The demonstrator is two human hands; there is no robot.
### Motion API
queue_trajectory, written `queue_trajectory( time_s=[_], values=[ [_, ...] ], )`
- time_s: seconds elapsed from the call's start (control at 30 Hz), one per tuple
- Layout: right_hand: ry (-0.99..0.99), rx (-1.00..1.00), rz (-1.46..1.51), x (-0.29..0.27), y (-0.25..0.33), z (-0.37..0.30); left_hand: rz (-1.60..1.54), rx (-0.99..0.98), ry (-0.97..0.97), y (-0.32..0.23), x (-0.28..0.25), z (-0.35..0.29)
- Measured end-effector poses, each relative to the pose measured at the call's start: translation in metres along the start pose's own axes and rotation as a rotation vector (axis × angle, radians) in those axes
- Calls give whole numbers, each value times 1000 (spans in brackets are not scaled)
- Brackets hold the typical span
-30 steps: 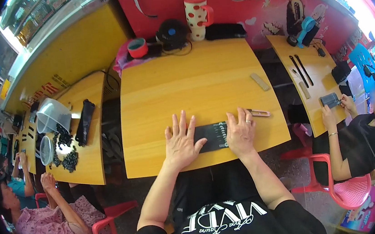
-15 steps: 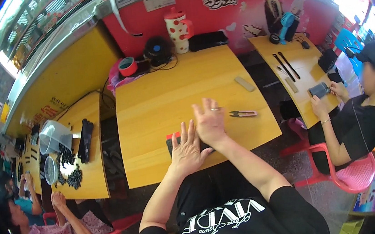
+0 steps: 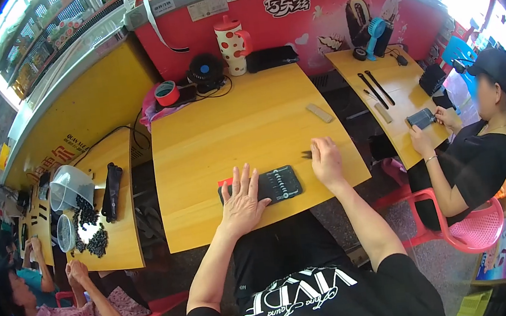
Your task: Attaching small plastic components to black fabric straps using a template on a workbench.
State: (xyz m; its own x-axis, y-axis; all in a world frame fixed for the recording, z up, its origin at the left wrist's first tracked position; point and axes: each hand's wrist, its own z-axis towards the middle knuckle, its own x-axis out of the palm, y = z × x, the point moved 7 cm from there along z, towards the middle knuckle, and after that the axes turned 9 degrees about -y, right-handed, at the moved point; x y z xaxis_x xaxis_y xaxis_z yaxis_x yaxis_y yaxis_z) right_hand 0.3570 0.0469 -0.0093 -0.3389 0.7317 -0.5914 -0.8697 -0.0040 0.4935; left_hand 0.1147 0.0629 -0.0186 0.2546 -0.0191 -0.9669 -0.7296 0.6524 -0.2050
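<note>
My left hand (image 3: 240, 201) lies flat, fingers spread, over the left part of a black rectangular pad (image 3: 281, 183) near the table's front edge. Pale marks run across the pad's uncovered right side. A bit of red (image 3: 223, 182) shows at its upper left corner, partly under my fingers. To the right of the pad, my right hand (image 3: 327, 161) is closed around small thread snips (image 3: 306, 154). Only their dark blade tips stick out, pointing left; the handle is hidden in my fingers.
A beige strip (image 3: 320, 112) lies at the table's right. Along the back stand a dotted tumbler (image 3: 231, 46), a black fan (image 3: 206, 71) and a red tape roll (image 3: 166, 93). Co-workers sit at side tables; the left table holds a clear tub (image 3: 72, 186) and small black pieces (image 3: 93, 239).
My right hand has moved right, off the black pad, and closed on the thread snips. My left hand stays on the pad, whose right side is now uncovered.
</note>
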Motion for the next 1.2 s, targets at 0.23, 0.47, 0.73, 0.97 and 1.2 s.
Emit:
queue_trajectory(
  time_s=[0.23, 0.47, 0.73, 0.97, 1.2],
  values=[
    [-66, -192, -61, -17, 38, -15, 22, 0, -44, 6, -6, -6],
    [207, -333, 95, 0, 25, -14, -26, -73, -35, 36, -35, -7],
    [269, -364, 94, 11, 74, -14, -23, -10, -31, 30, -50, 4],
    [246, -277, 177, 10, 62, -18, -102, 137, -261, -41, -48, -27],
    [465, 175, 274, 44, 38, -21, -155, 168, -243, -88, -10, -52]
  ],
)
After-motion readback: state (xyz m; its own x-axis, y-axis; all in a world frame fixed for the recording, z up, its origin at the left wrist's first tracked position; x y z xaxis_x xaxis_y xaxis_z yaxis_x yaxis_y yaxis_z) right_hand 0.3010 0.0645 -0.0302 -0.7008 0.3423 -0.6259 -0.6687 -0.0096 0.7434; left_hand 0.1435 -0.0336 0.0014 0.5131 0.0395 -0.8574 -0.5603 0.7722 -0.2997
